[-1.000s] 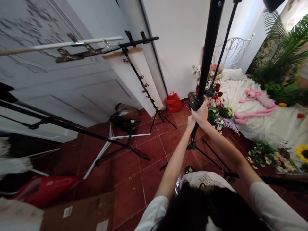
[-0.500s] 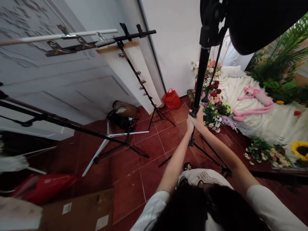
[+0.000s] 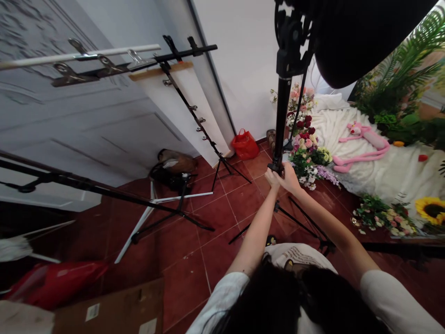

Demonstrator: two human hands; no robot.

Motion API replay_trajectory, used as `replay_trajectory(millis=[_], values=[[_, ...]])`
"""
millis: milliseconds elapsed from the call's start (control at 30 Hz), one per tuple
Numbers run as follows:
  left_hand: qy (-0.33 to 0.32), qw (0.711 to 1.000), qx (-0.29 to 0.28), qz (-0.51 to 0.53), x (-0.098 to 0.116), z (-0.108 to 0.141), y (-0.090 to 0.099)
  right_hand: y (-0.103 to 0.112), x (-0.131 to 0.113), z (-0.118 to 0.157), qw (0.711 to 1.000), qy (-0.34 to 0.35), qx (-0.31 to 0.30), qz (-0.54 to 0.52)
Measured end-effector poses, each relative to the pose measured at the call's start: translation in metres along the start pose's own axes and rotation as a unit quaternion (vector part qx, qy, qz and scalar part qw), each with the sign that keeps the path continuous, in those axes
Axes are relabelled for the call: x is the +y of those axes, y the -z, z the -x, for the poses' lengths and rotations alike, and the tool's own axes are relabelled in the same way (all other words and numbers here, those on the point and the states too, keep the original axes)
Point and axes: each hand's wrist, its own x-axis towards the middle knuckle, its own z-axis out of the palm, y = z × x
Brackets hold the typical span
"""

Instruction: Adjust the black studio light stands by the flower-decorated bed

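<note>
Pole (image 3: 281,116) rises near-upright from its collar (image 3: 276,168), left hand (image 3: 272,179) and right hand (image 3: 289,179) equally near, fingers wrapped around the shaft just below that collar.

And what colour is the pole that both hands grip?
The pole is black, best seen in the head view.
</note>
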Motion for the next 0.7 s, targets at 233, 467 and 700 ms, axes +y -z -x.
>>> replay_trajectory(millis=[233, 467, 700], values=[[0.052, 0.997, -0.021, 0.048, 0.008, -0.003, 0.000, 0.015, 0.017, 0.016, 0.997, 0.056, -0.052, 0.010], [0.033, 0.999, -0.004, 0.042, 0.001, -0.002, -0.001, 0.006, 0.023, 0.005, 0.998, 0.039, -0.043, 0.012], [0.043, 0.998, -0.009, 0.051, 0.000, -0.002, -0.002, 0.004, 0.029, -0.005, 0.998, 0.026, -0.050, 0.019]])
